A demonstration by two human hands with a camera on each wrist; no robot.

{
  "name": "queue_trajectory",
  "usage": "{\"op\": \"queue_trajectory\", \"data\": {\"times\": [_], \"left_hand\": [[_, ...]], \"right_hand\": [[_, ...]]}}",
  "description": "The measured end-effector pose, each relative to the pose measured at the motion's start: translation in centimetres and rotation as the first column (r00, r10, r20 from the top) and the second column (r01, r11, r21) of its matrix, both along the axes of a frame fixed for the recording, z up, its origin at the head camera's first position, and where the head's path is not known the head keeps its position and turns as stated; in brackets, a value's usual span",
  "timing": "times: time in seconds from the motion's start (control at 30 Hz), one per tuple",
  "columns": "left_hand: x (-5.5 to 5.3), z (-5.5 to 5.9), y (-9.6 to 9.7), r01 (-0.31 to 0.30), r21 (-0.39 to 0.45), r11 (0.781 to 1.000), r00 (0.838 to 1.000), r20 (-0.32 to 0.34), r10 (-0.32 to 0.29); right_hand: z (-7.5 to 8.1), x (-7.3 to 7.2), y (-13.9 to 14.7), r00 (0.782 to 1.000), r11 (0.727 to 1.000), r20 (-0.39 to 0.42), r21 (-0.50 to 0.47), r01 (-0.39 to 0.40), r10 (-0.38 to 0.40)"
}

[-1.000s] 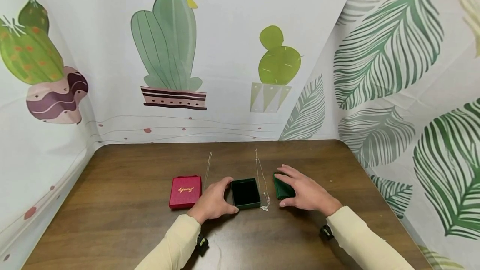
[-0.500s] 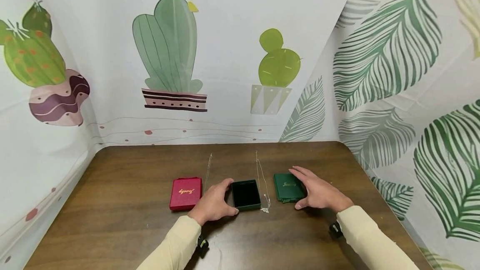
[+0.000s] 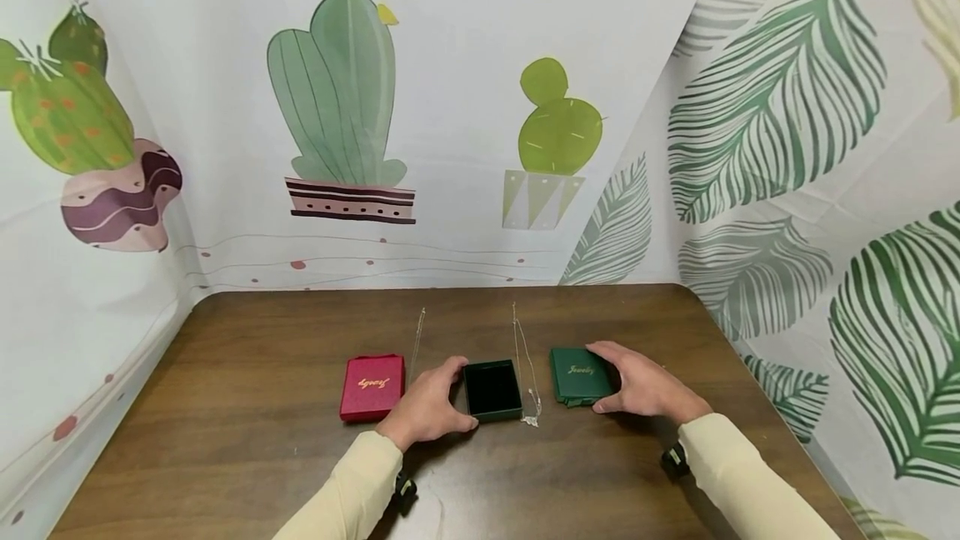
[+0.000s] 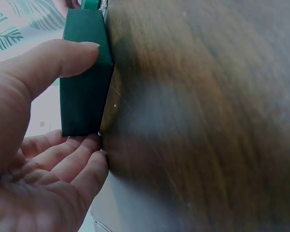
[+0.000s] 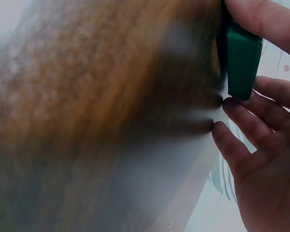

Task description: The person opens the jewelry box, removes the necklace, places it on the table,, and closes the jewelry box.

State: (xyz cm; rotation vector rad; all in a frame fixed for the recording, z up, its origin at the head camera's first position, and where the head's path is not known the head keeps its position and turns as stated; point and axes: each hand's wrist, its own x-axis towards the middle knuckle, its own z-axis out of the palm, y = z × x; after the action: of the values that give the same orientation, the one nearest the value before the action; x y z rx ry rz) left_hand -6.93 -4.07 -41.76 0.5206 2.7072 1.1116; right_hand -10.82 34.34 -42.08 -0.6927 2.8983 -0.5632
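Note:
An open green jewelry box base (image 3: pixel 492 390) with a black inside lies at mid-table. My left hand (image 3: pixel 429 407) holds it at its left end; in the left wrist view the thumb (image 4: pixel 72 57) lies along one green side while fingertips touch the end. To the right, a green jewelry box lid (image 3: pixel 579 373) with gold lettering lies flat. My right hand (image 3: pixel 645 382) holds the lid's right end, thumb at the near corner, fingers at the far one. A thin necklace (image 3: pixel 531 419) with a small pendant lies between base and lid.
A red jewelry box (image 3: pixel 372 387) with gold lettering sits left of my left hand. Another fine chain (image 3: pixel 417 336) lies between it and the green base, partly hidden by that hand. A printed cloth (image 3: pixel 465 107) hangs behind the wooden table (image 3: pixel 225 407).
My right hand has drawn back to the right off the top of the green lid, uncovering its lettering, and now grips its right end. My left hand stays on the base.

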Motion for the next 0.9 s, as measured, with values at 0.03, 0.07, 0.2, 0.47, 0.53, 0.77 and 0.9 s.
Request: {"op": "queue_trajectory", "data": {"times": [0.03, 0.07, 0.2, 0.47, 0.53, 0.77, 0.9], "left_hand": [[0.0, 0.0, 0.0, 0.0, 0.001, 1.0, 1.0, 0.003, 0.0], [0.0, 0.0, 0.0, 0.0, 0.003, 1.0, 1.0, 0.008, 0.0], [0.1, 0.0, 0.0, 0.0, 0.012, 1.0, 1.0, 0.02, 0.0], [0.1, 0.0, 0.0, 0.0, 0.02, 1.0, 1.0, 0.028, -0.001], [0.1, 0.0, 0.0, 0.0, 0.021, 1.0, 1.0, 0.03, -0.001], [0.1, 0.0, 0.0, 0.001, 0.024, 1.0, 0.999, 0.036, -0.002], [0.0, 0.0, 0.0, 0.002, 0.024, 1.0, 0.999, 0.034, -0.003]], "right_hand": [[0.0, 0.1, 0.0, 1.0, 1.0, -0.005, 0.002, 0.0, 0.0], [0.1, 0.1, 0.0, 1.0, 1.0, -0.01, 0.002, -0.001, 0.001], [0.3, 0.2, 0.0, 0.999, 1.0, -0.033, 0.008, -0.006, 0.006], [0.8, 0.3, -0.3, 0.998, 1.0, -0.059, 0.007, -0.018, 0.018], [1.0, 0.4, -0.4, 0.998, 1.0, -0.057, 0.004, -0.018, 0.018], [1.8, 0.7, -1.3, 0.998, 0.999, -0.057, 0.008, -0.032, 0.032], [2.3, 0.9, -1.8, 0.997, 0.999, -0.069, 0.006, -0.04, 0.04]]}}
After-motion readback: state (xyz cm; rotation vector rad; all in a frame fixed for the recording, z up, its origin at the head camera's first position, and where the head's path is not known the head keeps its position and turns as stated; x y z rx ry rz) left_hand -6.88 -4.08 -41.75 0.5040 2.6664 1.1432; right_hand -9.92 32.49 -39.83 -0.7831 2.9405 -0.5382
